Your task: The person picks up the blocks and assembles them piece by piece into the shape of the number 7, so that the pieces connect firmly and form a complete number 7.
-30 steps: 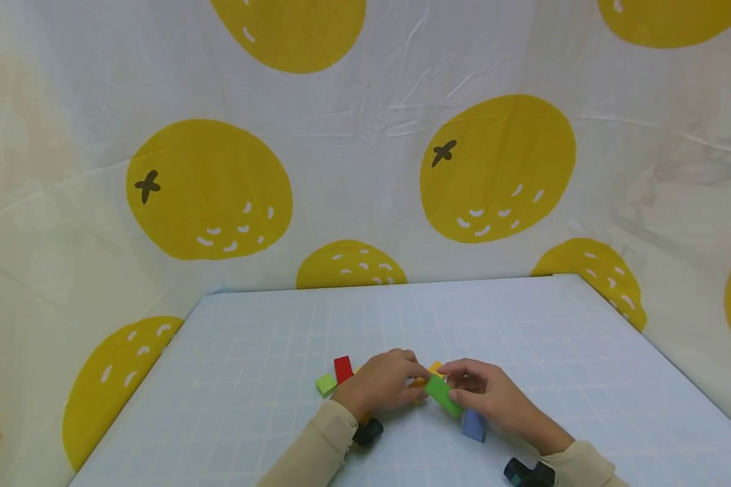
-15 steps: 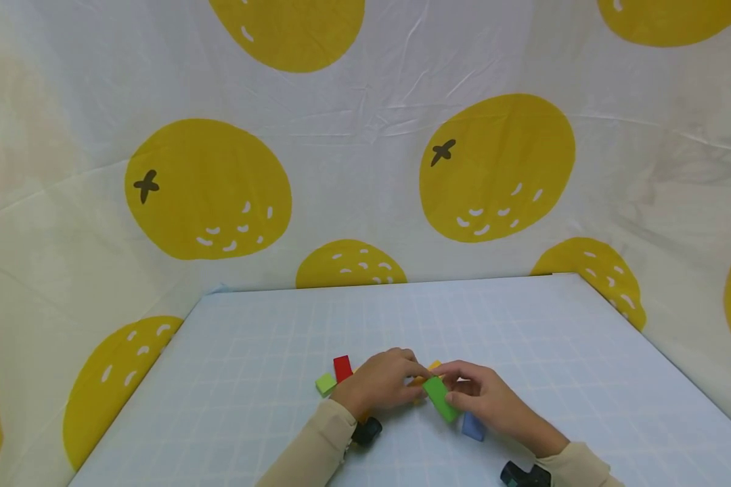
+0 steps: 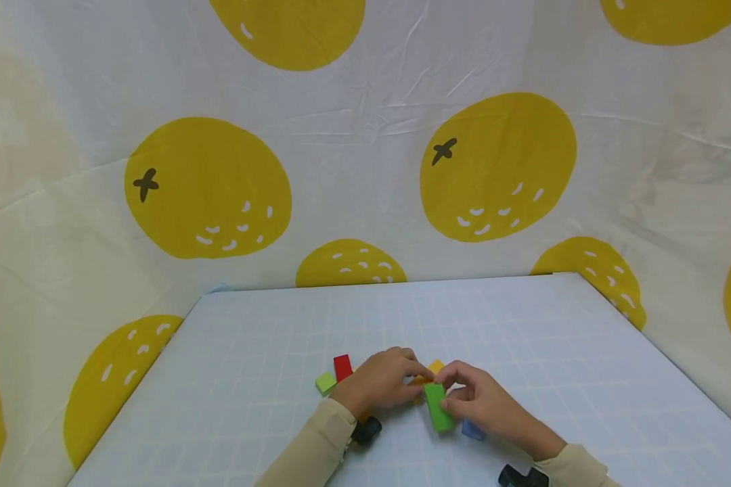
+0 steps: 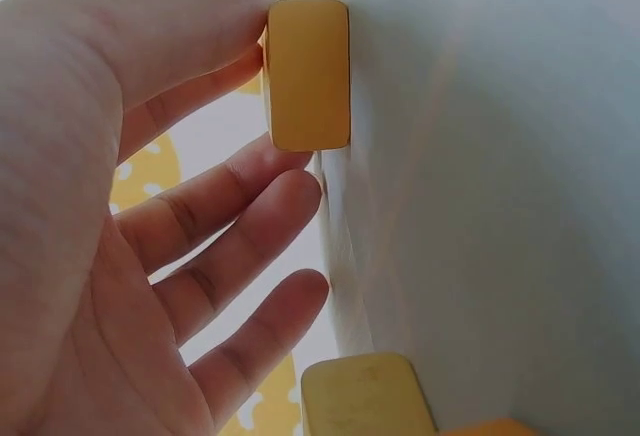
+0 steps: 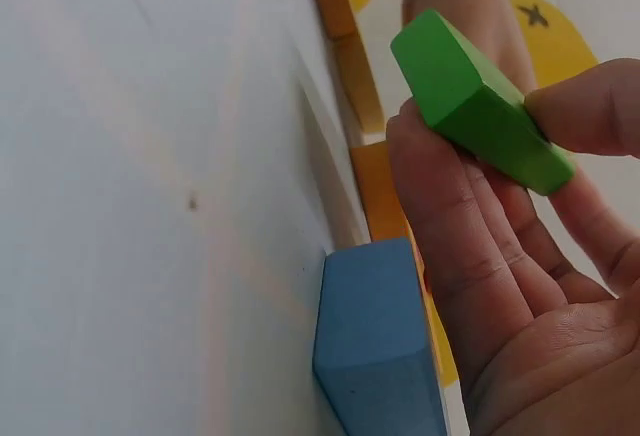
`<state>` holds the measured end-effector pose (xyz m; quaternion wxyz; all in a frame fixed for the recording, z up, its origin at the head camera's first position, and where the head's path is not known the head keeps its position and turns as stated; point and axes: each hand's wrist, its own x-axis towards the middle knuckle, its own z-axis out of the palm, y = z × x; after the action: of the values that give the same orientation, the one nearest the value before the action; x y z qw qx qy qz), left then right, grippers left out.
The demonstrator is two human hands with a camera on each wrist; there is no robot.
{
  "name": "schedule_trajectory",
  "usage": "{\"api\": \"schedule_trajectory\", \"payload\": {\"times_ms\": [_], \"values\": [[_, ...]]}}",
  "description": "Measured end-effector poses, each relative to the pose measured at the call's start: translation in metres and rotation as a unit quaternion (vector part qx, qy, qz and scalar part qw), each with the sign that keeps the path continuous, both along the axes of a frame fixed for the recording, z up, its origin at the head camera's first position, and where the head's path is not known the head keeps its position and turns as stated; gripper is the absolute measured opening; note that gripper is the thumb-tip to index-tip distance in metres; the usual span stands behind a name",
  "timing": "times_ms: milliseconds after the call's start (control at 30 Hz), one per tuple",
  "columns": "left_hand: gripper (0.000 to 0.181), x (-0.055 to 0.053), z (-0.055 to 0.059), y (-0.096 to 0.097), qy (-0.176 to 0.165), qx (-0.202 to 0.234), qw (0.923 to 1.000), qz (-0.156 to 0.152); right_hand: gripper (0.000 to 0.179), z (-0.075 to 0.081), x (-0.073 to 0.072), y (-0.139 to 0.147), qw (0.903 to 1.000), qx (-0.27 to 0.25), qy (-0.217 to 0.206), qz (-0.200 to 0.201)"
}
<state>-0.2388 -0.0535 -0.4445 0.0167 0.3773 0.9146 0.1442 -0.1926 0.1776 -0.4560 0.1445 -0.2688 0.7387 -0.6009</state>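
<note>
My right hand (image 3: 484, 402) pinches a green rectangular block (image 3: 438, 407) between thumb and fingers, just above the table. In the right wrist view the green block (image 5: 480, 101) is tilted, thumb on one side and fingers under it. My left hand (image 3: 380, 380) is at an orange block (image 4: 308, 74) that stands on the table; its thumb and fingertips close around the block's upper part. The other left fingers are spread, loosely bent. A blue block (image 5: 375, 326) lies on the table beneath my right hand, partly covered by it in the head view.
Left of my left hand lie a red block (image 3: 343, 367) and a light green block (image 3: 325, 383). A yellow-orange block (image 3: 436, 366) sits behind the hands. A tan block (image 4: 365, 396) is low in the left wrist view. A fruit-print cloth hangs behind the table (image 3: 268, 338).
My right hand has shifted slightly left and turned the green block from a diagonal to a more upright slant, its lower end swinging left and toward me. The left hand stays almost still.
</note>
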Motion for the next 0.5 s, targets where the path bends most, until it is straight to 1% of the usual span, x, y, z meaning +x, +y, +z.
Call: {"api": "schedule_trajectory", "payload": {"times_ms": [100,267,500], "values": [[0.028,-0.0002,0.0000,0.0002,0.000,-0.001,1.0000,0.000,0.029,0.0003,0.0016,-0.0019,1.0000,-0.003,-0.004,0.008],[0.027,-0.0013,-0.0008,0.0003,0.010,-0.003,0.9999,-0.005,0.024,0.0002,0.0052,-0.0058,0.9999,-0.007,-0.009,0.006],[0.027,-0.0017,-0.0017,-0.0004,0.013,0.005,0.9998,-0.014,0.023,-0.0013,0.0080,-0.0101,0.9999,-0.011,0.000,0.011]]}}
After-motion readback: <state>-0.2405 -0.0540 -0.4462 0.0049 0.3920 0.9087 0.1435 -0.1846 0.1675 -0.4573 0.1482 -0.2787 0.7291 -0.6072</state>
